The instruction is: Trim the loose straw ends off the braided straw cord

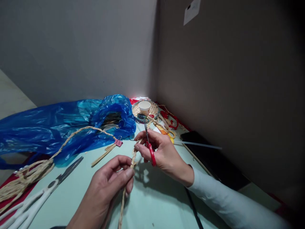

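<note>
My left hand (108, 183) pinches a braided straw cord (124, 194) between thumb and fingers; the cord runs down toward the near table edge. My right hand (162, 151) holds the cord's upper end and also grips small red-handled scissors (150, 149), whose blades point up and away toward the basket. The two hands sit close together over the pale green table (78, 190). A second long braid (71, 136) arcs from a pink binder clip (118, 142) to a bundle of straw at the left.
Large white-handled scissors (40, 194) lie at the front left. A blue plastic bag (59, 124) covers the back left. A woven basket (145, 111) with a paper cup (144, 107) stands in the corner, beside red cord and yellow-handled scissors (169, 133). A black slab (209, 156) lies along the right wall.
</note>
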`<act>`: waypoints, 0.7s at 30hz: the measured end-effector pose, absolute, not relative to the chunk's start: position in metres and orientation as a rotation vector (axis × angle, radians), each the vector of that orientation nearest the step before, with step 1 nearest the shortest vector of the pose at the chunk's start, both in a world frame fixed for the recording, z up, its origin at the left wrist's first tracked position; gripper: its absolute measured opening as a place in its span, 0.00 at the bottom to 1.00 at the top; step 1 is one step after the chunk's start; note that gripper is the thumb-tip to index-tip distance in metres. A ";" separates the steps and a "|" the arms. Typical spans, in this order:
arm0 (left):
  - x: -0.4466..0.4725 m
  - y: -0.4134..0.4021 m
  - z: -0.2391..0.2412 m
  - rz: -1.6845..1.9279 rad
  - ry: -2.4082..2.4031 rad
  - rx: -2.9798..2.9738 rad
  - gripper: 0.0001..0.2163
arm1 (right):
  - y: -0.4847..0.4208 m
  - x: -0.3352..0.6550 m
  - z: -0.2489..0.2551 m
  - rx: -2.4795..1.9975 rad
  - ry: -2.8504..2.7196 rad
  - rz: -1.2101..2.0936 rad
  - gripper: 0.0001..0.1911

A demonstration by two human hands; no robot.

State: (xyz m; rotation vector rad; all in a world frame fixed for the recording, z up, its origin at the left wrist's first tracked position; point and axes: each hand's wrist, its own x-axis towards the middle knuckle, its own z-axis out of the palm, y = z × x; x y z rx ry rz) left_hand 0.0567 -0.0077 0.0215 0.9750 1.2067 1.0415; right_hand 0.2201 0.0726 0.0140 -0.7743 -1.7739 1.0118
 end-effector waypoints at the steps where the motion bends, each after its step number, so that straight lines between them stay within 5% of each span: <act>1: 0.056 -0.007 0.021 1.078 1.212 0.941 0.08 | 0.073 0.221 0.015 -0.776 -1.777 1.013 0.07; 11: 0.056 -0.008 0.016 1.404 1.695 1.674 0.04 | 0.064 0.224 0.025 -0.775 -1.934 0.535 0.05; 21: 0.049 -0.001 0.026 1.014 1.227 0.817 0.13 | 0.076 0.227 0.022 -0.875 -1.894 0.766 0.07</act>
